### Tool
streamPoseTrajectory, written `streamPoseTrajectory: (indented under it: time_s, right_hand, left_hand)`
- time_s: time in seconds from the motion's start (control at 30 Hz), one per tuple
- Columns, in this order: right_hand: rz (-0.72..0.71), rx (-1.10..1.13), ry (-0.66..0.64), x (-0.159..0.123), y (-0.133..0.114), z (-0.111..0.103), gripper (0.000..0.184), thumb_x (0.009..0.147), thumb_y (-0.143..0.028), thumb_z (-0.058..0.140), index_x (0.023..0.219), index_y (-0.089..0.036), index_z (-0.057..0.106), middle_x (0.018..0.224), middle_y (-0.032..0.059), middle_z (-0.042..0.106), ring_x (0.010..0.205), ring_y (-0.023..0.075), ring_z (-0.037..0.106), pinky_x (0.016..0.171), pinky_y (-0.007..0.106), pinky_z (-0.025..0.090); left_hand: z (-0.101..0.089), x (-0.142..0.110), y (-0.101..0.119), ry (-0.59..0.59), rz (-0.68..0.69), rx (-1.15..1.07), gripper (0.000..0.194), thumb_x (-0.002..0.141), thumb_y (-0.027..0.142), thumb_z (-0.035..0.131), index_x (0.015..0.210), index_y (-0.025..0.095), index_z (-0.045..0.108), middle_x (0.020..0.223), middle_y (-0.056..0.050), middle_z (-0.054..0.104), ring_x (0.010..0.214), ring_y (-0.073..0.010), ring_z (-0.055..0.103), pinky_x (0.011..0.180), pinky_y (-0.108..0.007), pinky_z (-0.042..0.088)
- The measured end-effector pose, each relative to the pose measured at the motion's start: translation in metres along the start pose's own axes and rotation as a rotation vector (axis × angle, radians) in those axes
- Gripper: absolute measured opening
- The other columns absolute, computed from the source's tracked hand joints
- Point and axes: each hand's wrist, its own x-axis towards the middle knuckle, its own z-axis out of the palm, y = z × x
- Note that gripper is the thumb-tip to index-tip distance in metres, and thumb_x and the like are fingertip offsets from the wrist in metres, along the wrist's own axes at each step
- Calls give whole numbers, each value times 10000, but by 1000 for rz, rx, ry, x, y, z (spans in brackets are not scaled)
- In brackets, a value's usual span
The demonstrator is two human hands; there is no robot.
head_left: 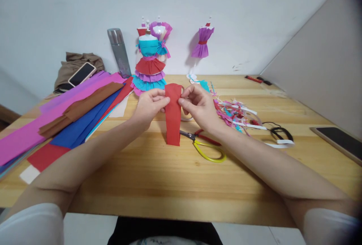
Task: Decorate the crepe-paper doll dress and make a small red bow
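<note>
A strip of red crepe paper (173,120) hangs upright above the middle of the table, pinched along both sides near its top. My left hand (151,106) grips its left edge between thumb and fingers. On the opposite edge, my right hand (199,105) has its thumb and forefinger closed on the paper. Just below the right hand lies a pair of scissors (195,136) with one yellow and one red handle, its blade tips hidden behind the strip. Behind the hands stands a small dress form (149,62) in tiered blue, red and purple paper.
Sheets of coloured crepe paper (82,111) are piled at left, with a phone (82,74) on brown cloth (76,62) behind. A bottle (119,52) leans beside them. Paper scraps (236,113), black cord (281,133) and another phone (339,141) lie right. A purple-dressed form (203,44) stands behind.
</note>
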Motion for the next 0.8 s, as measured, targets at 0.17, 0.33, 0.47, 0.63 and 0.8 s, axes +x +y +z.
streamPoseTrajectory:
  time_s: [0.17,0.33,0.47,0.63,0.8]
  right_hand:
    - [-1,-22,8,0,0,0,300,760,-413,782,794,-249,534,765,-13,540,618,126,469,519,275,360]
    - [10,-19,-5,0,3,-1,274,753,-420,797,874,-239,630,745,-28,559,571,110,449,515,279,340]
    - [9,-42,14,0,5,-2,254,764,-409,800,908,-238,680,733,-24,576,584,120,458,532,287,347]
    - [-24,-73,55,0,6,-2,220,762,-394,802,894,-242,713,737,-1,606,641,148,506,568,303,387]
    - [-44,-91,77,-1,8,0,141,770,-341,781,876,-254,748,785,31,669,738,188,586,608,319,447]
  left_hand:
    - [4,-3,5,31,15,4,278,722,178,767,967,190,634,629,41,671,600,-138,652,625,-262,509]
    - [4,-4,3,110,118,30,261,731,160,741,758,232,492,562,69,602,534,-114,578,581,-249,466]
    - [4,-4,3,81,205,88,157,739,162,740,780,225,602,665,31,665,652,-146,644,661,-277,523]
    - [3,-7,3,52,260,211,110,733,175,793,813,221,733,804,-12,715,702,-158,613,684,-295,527]
    - [1,-6,0,109,276,292,166,735,198,800,900,211,792,820,-13,724,671,-147,555,651,-284,489]
